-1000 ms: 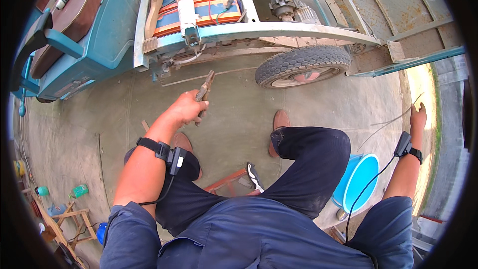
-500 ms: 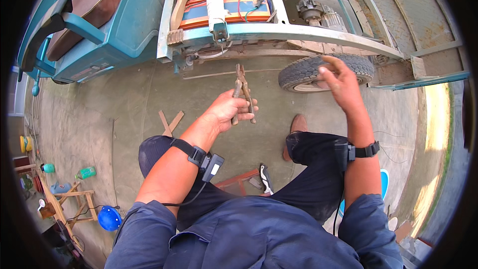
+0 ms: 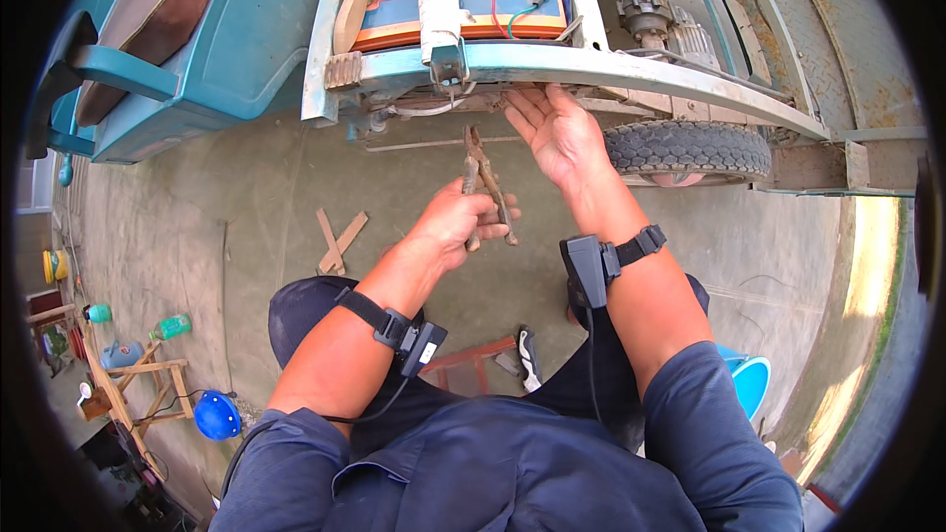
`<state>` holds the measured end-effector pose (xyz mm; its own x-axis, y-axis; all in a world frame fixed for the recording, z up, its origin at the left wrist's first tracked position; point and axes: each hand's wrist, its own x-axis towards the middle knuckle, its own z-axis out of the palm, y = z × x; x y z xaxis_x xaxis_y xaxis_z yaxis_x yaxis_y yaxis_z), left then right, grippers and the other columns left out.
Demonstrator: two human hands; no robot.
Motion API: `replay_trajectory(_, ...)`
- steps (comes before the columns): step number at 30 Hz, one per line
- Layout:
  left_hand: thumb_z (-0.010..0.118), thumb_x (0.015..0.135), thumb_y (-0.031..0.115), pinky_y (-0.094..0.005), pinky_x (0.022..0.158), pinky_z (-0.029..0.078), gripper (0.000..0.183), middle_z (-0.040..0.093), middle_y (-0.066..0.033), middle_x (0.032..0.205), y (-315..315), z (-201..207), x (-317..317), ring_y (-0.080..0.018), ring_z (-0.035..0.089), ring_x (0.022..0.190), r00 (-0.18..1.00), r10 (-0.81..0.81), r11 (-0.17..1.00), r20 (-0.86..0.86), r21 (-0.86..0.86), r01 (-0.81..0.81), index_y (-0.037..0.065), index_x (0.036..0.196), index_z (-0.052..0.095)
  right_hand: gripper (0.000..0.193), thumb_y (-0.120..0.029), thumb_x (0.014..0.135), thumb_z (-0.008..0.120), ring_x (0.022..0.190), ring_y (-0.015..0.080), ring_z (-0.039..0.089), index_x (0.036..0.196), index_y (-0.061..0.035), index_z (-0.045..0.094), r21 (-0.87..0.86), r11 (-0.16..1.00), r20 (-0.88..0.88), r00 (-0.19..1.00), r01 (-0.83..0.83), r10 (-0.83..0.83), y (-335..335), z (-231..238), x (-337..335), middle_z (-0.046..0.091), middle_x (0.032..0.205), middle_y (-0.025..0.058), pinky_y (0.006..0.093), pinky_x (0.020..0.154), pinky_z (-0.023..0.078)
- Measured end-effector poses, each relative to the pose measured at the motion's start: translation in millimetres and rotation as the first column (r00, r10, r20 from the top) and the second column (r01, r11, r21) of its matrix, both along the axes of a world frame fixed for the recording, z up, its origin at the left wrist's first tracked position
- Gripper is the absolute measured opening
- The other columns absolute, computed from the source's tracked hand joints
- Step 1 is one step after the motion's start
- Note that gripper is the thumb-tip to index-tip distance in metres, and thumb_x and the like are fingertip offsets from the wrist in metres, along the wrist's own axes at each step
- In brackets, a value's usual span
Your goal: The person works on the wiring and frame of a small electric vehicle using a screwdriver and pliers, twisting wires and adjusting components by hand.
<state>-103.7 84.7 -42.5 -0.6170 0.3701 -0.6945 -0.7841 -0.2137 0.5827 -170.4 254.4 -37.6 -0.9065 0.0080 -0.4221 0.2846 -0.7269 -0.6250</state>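
My left hand (image 3: 458, 224) is closed round the handles of worn pliers (image 3: 475, 160), whose jaws point away from me, toward the vehicle frame. My right hand (image 3: 564, 136) is palm up with its fingers stretched out. Its fingertips reach to the lower side of the light-blue frame beam (image 3: 601, 63); whether they touch anything there is hidden. Just right of that hand is a black tyre (image 3: 690, 149). Above the beam sit orange-and-blue batteries (image 3: 394, 33) with loose wires, and a tube wrapped in white (image 3: 438, 12) runs down to the beam.
A blue body panel (image 3: 222, 49) with a brown seat (image 3: 163, 25) stands at the left. Two crossed wood strips (image 3: 340, 242) lie on the floor. A blue helmet (image 3: 217, 415), a wooden trestle (image 3: 163, 386) and bottles are lower left; a blue basin (image 3: 752, 386) is lower right.
My right hand has moved left from in front of the tyre to the beam's lower side, turning palm up. My left hand keeps its hold on the pliers. The view has shifted slightly.
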Motion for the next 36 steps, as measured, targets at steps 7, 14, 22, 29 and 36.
replay_trajectory(7, 0.047, 0.088, -0.001, -0.0324, 0.073, 0.058, 0.043, 0.063, -0.0188, 0.114, -0.3, 4.9, -2.9, -0.0285, 0.068, 0.1, 1.0, 0.025, 1.0, -0.003, 0.014, -0.025, 0.001, 0.131, 0.043, 0.031, -0.022, 0.105, 0.042, 0.121, 0.0339, 0.055, 0.126, 0.0002, 0.046, 0.025, 0.996, 0.015, 0.996, 0.086, -0.087, -2.7, -4.1, -4.9, 0.056, 0.12, 0.0184, 0.0457, 0.103, 0.047)
replay_trajectory(14, 0.047, 0.088, 0.0, -0.0317, 0.074, 0.058, 0.048, 0.064, -0.0191, 0.116, 0.5, 6.7, -0.4, -0.0285, 0.069, 0.1, 1.0, -0.003, 1.0, -0.02, -0.007, 0.003, 0.001, 0.136, 0.042, 0.03, -0.018, 0.103, 0.044, 0.111, 0.035, 0.062, 0.123, 0.0045, 0.045, 0.115, 0.987, 0.0, 0.993, 0.115, -0.116, 3.6, 1.0, -3.7, 0.058, 0.115, 0.0201, 0.0442, 0.094, 0.053)
replay_trajectory(22, 0.045, 0.087, 0.0, -0.031, 0.074, 0.058, 0.049, 0.064, -0.019, 0.116, 0.7, 12.0, 0.7, -0.0289, 0.068, 0.101, 0.999, -0.026, 1.0, -0.024, -0.017, 0.026, 0.0, 0.136, 0.041, 0.033, -0.02, 0.102, 0.049, 0.109, 0.0316, 0.064, 0.125, 0.0039, 0.049, 0.229, 0.962, 0.031, 0.987, 0.147, -0.158, 19.0, 9.0, -2.4, 0.062, 0.116, 0.0187, 0.0407, 0.092, 0.053)
replay_trajectory(29, 0.047, 0.087, 0.002, -0.0308, 0.073, 0.057, 0.049, 0.063, -0.0187, 0.117, 1.4, 19.8, -1.9, -0.0282, 0.068, 0.101, 0.998, 0.003, 1.0, -0.057, 0.006, -0.003, 0.0, 0.136, 0.041, 0.028, -0.017, 0.101, 0.051, 0.1, 0.0269, 0.068, 0.118, 0.0045, 0.055, 0.343, 0.928, 0.042, 0.985, 0.144, -0.168, 19.5, 17.9, -0.6, 0.066, 0.107, 0.0167, 0.0335, 0.082, 0.055)
replay_trajectory(36, 0.047, 0.087, 0.001, -0.0309, 0.071, 0.057, 0.048, 0.064, -0.0181, 0.116, 7.1, 11.0, 3.8, -0.0278, 0.069, 0.1, 0.999, -0.049, 0.999, -0.025, -0.019, 0.048, 0.001, 0.134, 0.042, 0.029, -0.014, 0.099, 0.053, 0.098, 0.0268, 0.069, 0.12, 0.0053, 0.056, 0.41, 0.91, -0.007, 0.998, 0.06, -0.063, 24.0, 16.3, 10.0, 0.067, 0.111, 0.0174, 0.0339, 0.079, 0.056)
